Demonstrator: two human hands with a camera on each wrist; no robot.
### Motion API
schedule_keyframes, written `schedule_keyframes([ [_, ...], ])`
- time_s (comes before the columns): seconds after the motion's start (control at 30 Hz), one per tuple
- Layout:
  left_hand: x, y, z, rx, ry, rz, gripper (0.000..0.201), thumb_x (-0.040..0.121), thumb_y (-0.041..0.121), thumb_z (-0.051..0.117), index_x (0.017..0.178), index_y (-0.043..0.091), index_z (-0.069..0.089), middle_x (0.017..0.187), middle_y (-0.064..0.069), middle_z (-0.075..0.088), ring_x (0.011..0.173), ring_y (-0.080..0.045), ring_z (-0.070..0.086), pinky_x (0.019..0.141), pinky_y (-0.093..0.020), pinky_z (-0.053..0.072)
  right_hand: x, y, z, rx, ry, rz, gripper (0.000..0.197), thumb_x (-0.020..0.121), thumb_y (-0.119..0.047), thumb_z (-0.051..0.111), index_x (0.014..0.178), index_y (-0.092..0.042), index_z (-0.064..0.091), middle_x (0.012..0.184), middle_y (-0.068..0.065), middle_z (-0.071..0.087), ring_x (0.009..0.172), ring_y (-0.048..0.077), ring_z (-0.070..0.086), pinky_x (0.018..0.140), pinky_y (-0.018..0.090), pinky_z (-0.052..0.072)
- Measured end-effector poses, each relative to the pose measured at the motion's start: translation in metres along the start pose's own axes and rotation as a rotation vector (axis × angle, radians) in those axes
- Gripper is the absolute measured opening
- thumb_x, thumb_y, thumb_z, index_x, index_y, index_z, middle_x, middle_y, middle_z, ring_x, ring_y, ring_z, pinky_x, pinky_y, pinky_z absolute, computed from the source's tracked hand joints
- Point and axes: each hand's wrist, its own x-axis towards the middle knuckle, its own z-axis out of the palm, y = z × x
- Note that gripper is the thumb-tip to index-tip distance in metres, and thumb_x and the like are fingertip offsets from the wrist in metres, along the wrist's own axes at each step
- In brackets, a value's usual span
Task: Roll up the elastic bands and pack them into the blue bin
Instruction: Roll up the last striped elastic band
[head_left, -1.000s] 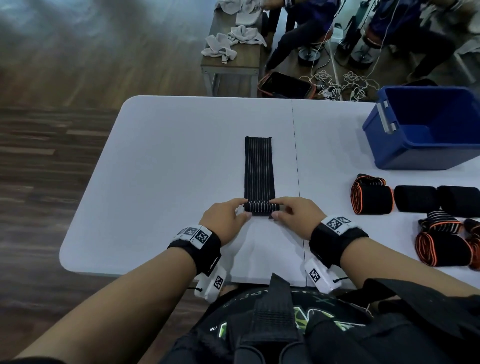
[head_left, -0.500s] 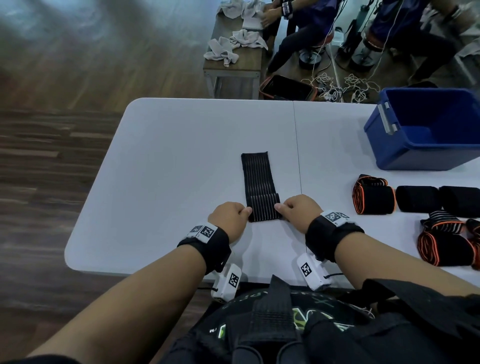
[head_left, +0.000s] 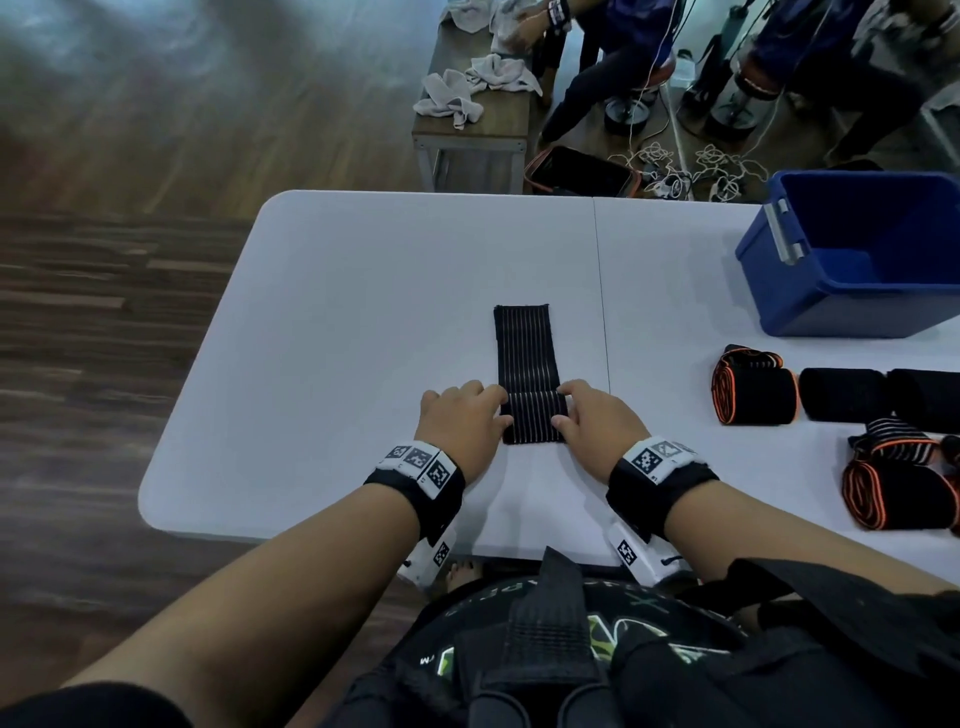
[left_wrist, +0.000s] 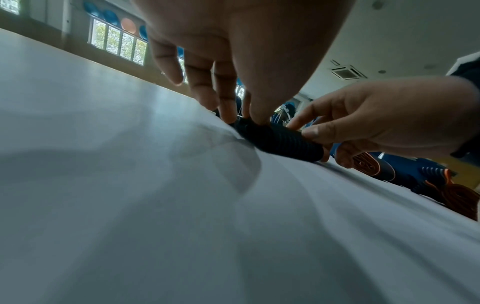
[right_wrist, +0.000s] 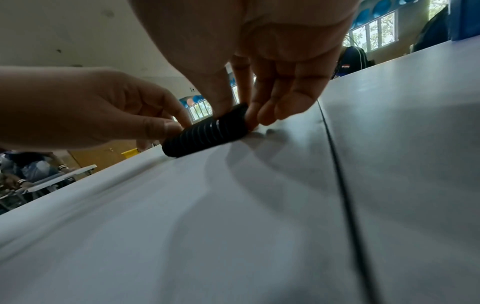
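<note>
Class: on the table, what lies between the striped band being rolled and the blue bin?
Only bare white table with its centre seam, between striped band and blue bin; head view.

I am seeing my left hand (left_wrist: 233, 47) pinching one end of a dark ribbed band roll (left_wrist: 280, 139) lying on the pale desk (left_wrist: 130, 205). My right hand (left_wrist: 384, 115) is gripping the other end, and orange-edged rolls (left_wrist: 389, 166) are sitting beyond it.

Blue bin (head_left: 852, 270) and rolled bands (head_left: 930, 397) cut off rightward.
</note>
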Motion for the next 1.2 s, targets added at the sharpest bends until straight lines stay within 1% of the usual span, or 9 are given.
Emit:
schedule_keyframes([
  [0.17, -0.002, -0.004, -0.004, 0.098, -0.031, 0.082, 0.035, 0.096, 0.036, 0.051, 0.13, 0.031, 0.054, 0.119, 0.003, 0.061, 0.106, -0.025, 0.06, 0.095, -0.044, 0.037, 0.003, 0.007, -0.003, -0.154, -0.106, -0.07, 0.074, 0.082, -0.044, 0.073, 0.144, -0.023, 0.04, 0.12, 0.004, 0.057, 0.112, 0.023, 0.054, 0.096, 0.037, 0.047],
  [0.3, 0.001, -0.007, -0.009, 0.06, -0.078, 0.077, 0.042, 0.094, 0.045, 0.056, 0.135, 0.034, 0.051, 0.123, 0.004, 0.06, 0.111, -0.023, 0.057, 0.098, -0.044, 0.037, 0.008, 0.01, -0.005, -0.126, -0.123, -0.042, 0.069, 0.086, -0.037, 0.069, 0.147, -0.026, 0.038, 0.115, 0.002, 0.054, 0.109, 0.023, 0.053, 0.095, 0.037, 0.046],
  [0.47, 0.001, -0.011, -0.005, -0.06, -0.102, 0.024, 0.034, 0.103, 0.041, 0.041, 0.136, 0.035, 0.047, 0.117, 0.003, 0.062, 0.109, -0.024, 0.057, 0.098, -0.046, 0.038, 0.009, 0.012, -0.01, -0.025, -0.147, -0.067, 0.061, 0.092, -0.037, 0.064, 0.147, -0.022, 0.041, 0.101, 0.001, 0.059, 0.093, 0.018, 0.056, 0.083, 0.032, 0.046],
  [0.57, 0.003, -0.012, -0.004, -0.08, -0.13, 0.031, 0.041, 0.097, 0.043, 0.052, 0.136, 0.036, 0.044, 0.116, 0.004, 0.062, 0.11, -0.024, 0.057, 0.098, -0.047, 0.039, 0.012, 0.012, -0.012, -0.01, -0.143, -0.054, 0.054, 0.094, -0.039, 0.059, 0.144, -0.021, 0.046, 0.106, 0.002, 0.064, 0.097, 0.02, 0.059, 0.083, 0.029, 0.045],
  [0.67, 0.007, -0.012, -0.006, -0.14, -0.133, -0.014, 0.038, 0.095, 0.047, 0.054, 0.131, 0.037, 0.049, 0.113, 0.005, 0.063, 0.109, -0.023, 0.058, 0.097, -0.046, 0.039, 0.015, 0.01, -0.013, 0.029, -0.127, -0.02, 0.04, 0.098, -0.041, 0.054, 0.133, -0.022, 0.055, 0.107, 0.002, 0.066, 0.1, 0.023, 0.06, 0.08, 0.028, 0.041],
  [0.73, 0.01, -0.011, -0.008, -0.208, -0.136, -0.07, 0.028, 0.099, 0.044, 0.046, 0.126, 0.036, 0.055, 0.111, 0.004, 0.066, 0.108, -0.023, 0.059, 0.095, -0.045, 0.039, 0.016, 0.007, -0.014, 0.061, -0.122, 0.008, 0.031, 0.1, -0.045, 0.048, 0.112, -0.02, 0.061, 0.094, 0.0, 0.065, 0.093, 0.024, 0.06, 0.076, 0.03, 0.042],
  [0.83, 0.012, -0.007, -0.007, -0.21, -0.172, -0.11, 0.022, 0.104, 0.042, 0.034, 0.102, 0.031, 0.053, 0.104, 0.001, 0.067, 0.103, -0.027, 0.06, 0.089, -0.044, 0.039, 0.017, 0.007, -0.013, 0.138, -0.098, 0.073, 0.05, 0.102, -0.051, 0.037, 0.087, -0.009, 0.06, 0.079, 0.006, 0.062, 0.081, 0.03, 0.059, 0.072, 0.037, 0.044],
  [0.97, 0.011, 0.0, -0.001, -0.237, -0.169, -0.163, 0.03, 0.106, 0.042, 0.03, 0.1, 0.028, 0.056, 0.1, -0.001, 0.067, 0.1, -0.028, 0.058, 0.089, -0.043, 0.038, 0.018, 0.007, -0.01, 0.154, -0.077, 0.122, 0.063, 0.102, -0.054, 0.03, 0.077, -0.005, 0.06, 0.079, 0.014, 0.065, 0.077, 0.033, 0.059, 0.072, 0.038, 0.046],
  [1.2, 0.013, 0.007, 0.002, -0.2, -0.118, -0.214, 0.031, 0.104, 0.039, 0.036, 0.087, 0.023, 0.057, 0.095, -0.003, 0.062, 0.096, -0.031, 0.06, 0.084, -0.042, 0.044, 0.018, 0.003, -0.008, 0.122, -0.094, 0.22, 0.049, 0.103, -0.041, 0.044, 0.062, -0.013, 0.044, 0.062, 0.003, 0.048, 0.061, 0.022, 0.047, 0.052, 0.03, 0.03],
])
